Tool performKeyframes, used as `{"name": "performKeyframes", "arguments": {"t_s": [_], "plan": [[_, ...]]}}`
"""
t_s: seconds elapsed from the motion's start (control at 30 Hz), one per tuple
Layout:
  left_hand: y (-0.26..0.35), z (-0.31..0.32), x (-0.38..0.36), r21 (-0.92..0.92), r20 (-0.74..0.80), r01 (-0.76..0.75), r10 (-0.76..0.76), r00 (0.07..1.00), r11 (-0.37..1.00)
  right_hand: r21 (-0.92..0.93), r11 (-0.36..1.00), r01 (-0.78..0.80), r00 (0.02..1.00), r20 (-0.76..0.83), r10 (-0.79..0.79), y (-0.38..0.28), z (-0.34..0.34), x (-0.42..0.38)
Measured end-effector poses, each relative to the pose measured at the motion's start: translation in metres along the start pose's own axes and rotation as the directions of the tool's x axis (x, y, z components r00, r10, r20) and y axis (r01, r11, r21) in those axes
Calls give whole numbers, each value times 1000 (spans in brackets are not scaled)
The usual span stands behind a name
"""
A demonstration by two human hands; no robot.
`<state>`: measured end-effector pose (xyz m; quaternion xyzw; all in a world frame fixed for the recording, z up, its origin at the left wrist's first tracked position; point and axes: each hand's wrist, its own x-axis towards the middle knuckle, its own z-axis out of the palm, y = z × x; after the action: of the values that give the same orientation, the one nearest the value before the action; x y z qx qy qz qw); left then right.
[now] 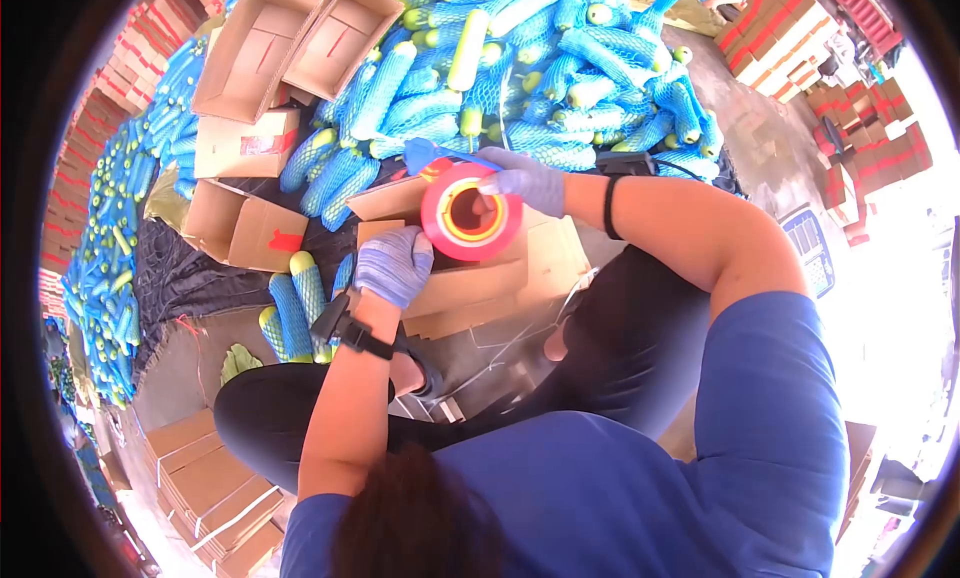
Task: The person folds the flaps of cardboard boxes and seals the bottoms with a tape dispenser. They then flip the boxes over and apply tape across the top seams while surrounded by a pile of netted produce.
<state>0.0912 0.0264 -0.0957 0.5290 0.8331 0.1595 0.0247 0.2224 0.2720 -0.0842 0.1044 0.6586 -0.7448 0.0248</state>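
Observation:
My right hand (527, 182), in a pale purple knit glove, grips a roll of red tape (434, 216) with a yellow inner ring. Its fingers reach into the core from the right side. Blue and orange parts, apparently of a tape dispenser, show at the roll's top edge. My left hand (396, 266), gloved alike, is closed at the roll's lower left, over the side of a cardboard box (470, 288). What its fingers hold, if anything, is hidden. The box lies in front of my lap, its flaps raised, partly covered by the roll.
Long green gourds (400, 83) in blue foam nets are heaped ahead. Open cartons (250, 58) stand at upper left, another carton (240, 223) below them. Several netted gourds (292, 313) lie left of my left hand. Flattened cardboard (215, 488) is stacked at lower left.

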Motion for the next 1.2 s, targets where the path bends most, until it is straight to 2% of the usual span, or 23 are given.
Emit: {"name": "performKeyframes", "arguments": {"t_s": [0.03,0.07,0.1,0.13,0.2,0.27,0.33,0.4,0.47,0.5,0.53,0.6,0.67,0.73,0.77,0.8,0.87,0.93,1.0,1.03,1.07,1.13,1.2], "plan": [[-8,12,3,-89,-180,-132,114,977,987,-87,993,82,997,-10,-83,2,-4,-2],[-13,22,6,-97,-186,-129,109,976,987,-96,992,77,997,-8,-78,0,-7,-7],[-16,34,9,-215,-230,-144,93,969,966,-471,863,181,977,-17,-214,-3,-12,-12],[-10,35,11,-333,-269,-158,67,961,930,-771,591,237,942,34,-334,-8,-12,-18],[-7,28,8,-316,-276,-155,66,959,936,-734,666,132,973,-31,-228,-11,-2,-33],[-9,5,2,62,-393,-72,90,915,996,-698,716,7,955,-207,-211,-7,2,-40],[-10,-17,-18,250,-399,153,-43,916,956,-638,770,-12,964,-212,-161,0,-6,-40],[-28,-9,-31,195,-592,286,-120,797,938,-365,930,-51,964,-262,-50,6,-16,-44],[-34,1,-44,102,-531,351,-247,810,931,-331,943,-10,970,-233,-72,-4,-22,-45],[-37,5,-47,9,-461,409,-359,812,913,-451,892,-11,970,-222,-101,-8,-28,-41],[-37,7,-50,14,-461,406,-355,813,914,-563,826,-14,969,-212,-128,-13,-30,-40],[-35,13,-53,-205,-386,192,-260,885,960,-690,723,-38,957,-233,-172,-17,-31,-40],[-30,18,-51,-279,-403,67,-180,897,958,-845,484,226,911,7,-413,-14,-20,-35],[-15,22,-39,-137,-337,-30,-18,941,990,-789,577,211,928,-25,-373,-11,-2,-28],[-6,19,-31,-49,-177,50,-58,983,998,-724,661,199,941,-48,-336,-11,9,-25],[-6,20,-24,-49,-176,42,-50,983,998,-695,695,184,953,-46,-299,-11,7,-24],[-5,25,-17,90,-101,210,-201,974,974,-636,758,147,973,-44,-225,-17,10,-23],[-10,28,-16,55,-53,242,-240,969,969,-853,493,173,941,-5,-337,-34,5,-39],[-14,32,-16,5,-85,242,-241,967,970,-774,484,408,851,129,-510,-36,-10,-35],[-17,31,-17,-1,-89,261,-260,962,965,-566,696,442,865,63,-498,-39,-2,-33],[-18,31,-18,-18,-67,222,-223,973,975,-682,633,366,867,2,-499,-52,0,-37],[-20,33,-19,-37,-46,195,-197,979,980,-409,848,337,902,-117,-415,-44,-2,-24],[-20,33,-19,-18,6,156,-155,988,988,-338,890,305,924,-121,-362,-36,-3,-9]]}}
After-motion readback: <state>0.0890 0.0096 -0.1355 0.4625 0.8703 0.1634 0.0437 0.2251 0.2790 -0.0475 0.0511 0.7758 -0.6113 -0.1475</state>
